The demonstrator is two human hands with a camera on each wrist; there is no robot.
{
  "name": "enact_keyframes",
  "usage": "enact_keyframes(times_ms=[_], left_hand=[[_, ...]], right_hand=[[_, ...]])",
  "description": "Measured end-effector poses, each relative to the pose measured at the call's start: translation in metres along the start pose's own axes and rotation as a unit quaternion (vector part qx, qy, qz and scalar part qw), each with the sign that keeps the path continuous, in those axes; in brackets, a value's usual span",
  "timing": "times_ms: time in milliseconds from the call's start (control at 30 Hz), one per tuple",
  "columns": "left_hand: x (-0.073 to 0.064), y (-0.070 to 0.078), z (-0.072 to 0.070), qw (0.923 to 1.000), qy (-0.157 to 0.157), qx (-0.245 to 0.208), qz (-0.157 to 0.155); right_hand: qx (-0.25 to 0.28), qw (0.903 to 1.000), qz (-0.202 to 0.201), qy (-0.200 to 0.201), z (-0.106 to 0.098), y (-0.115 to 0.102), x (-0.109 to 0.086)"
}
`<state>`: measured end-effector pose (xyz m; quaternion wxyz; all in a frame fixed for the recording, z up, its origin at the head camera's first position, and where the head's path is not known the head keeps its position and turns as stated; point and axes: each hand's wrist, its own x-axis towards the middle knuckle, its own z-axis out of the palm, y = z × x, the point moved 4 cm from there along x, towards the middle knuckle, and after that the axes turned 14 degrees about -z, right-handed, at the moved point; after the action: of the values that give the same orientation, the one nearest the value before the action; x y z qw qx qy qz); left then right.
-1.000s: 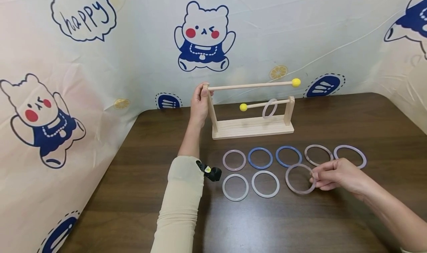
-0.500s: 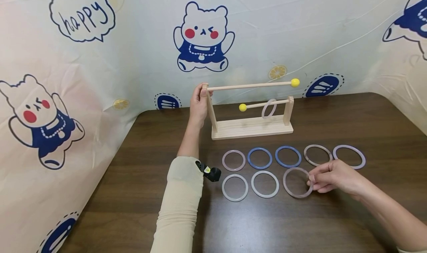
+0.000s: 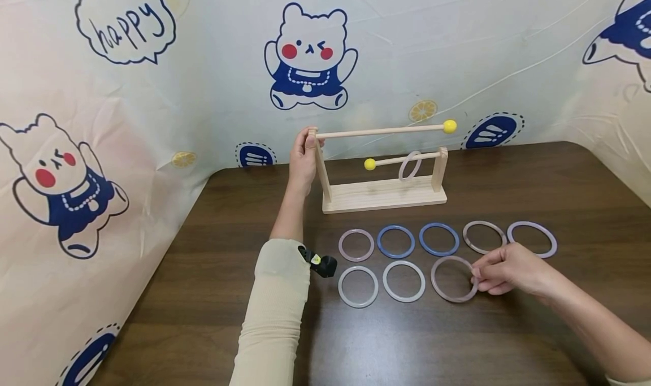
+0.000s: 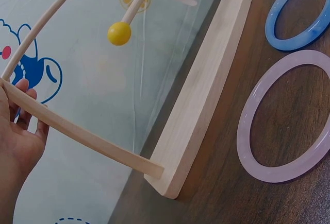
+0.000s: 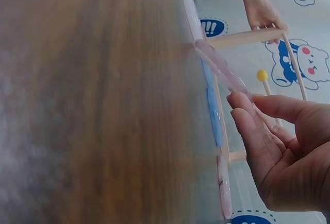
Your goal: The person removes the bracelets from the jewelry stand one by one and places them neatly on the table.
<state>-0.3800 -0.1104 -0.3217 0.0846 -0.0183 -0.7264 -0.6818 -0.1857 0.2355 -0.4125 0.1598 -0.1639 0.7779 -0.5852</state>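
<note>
At the back of the table, my left hand (image 3: pixel 303 159) grips the top of the taller post of a wooden bangle stand (image 3: pixel 383 196). The stand has two rods with yellow ball ends. A pale pink bangle (image 3: pixel 400 173) hangs on its lower rod. Farther front and right, my right hand (image 3: pixel 513 270) pinches the right side of a mauve bangle (image 3: pixel 434 284) between thumb and fingers. In the right wrist view this mauve bangle (image 5: pixel 221 68) slants, its pinched side raised and its far side low, close to the tabletop.
Behind the held bangle lie a mauve bangle (image 3: pixel 356 259), two blue bangles (image 3: pixel 378 241), a brownish bangle (image 3: pixel 485 223) and a lavender bangle (image 3: pixel 534 224) in a row. Two pale grey bangles (image 3: pixel 358 305) lie left of it. A printed cloth (image 3: pixel 213 81) hangs behind the table.
My right hand has moved the mauve bangle slightly left and down, nearer the grey bangles, then stayed nearly still. My left hand keeps its grip on the stand.
</note>
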Motion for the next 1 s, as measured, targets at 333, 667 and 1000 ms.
enact_keyframes(times_ms=[333, 667, 1000], left_hand=[[0.0012, -0.0011, -0.0001, 1.0000, 0.000, 0.003, 0.003], [0.0002, -0.0007, 0.0006, 0.9999, -0.002, -0.009, -0.004], [0.0008, -0.0014, 0.0000, 1.0000, -0.001, -0.003, -0.007]], right_hand=[[-0.025, 0.9996, 0.015, 0.007, -0.0029, 0.0033, 0.0002], [-0.039, 0.9989, 0.022, 0.009, -0.0046, 0.0068, -0.0001], [-0.041, 0.9989, 0.020, 0.010, -0.0054, 0.0072, -0.0002]])
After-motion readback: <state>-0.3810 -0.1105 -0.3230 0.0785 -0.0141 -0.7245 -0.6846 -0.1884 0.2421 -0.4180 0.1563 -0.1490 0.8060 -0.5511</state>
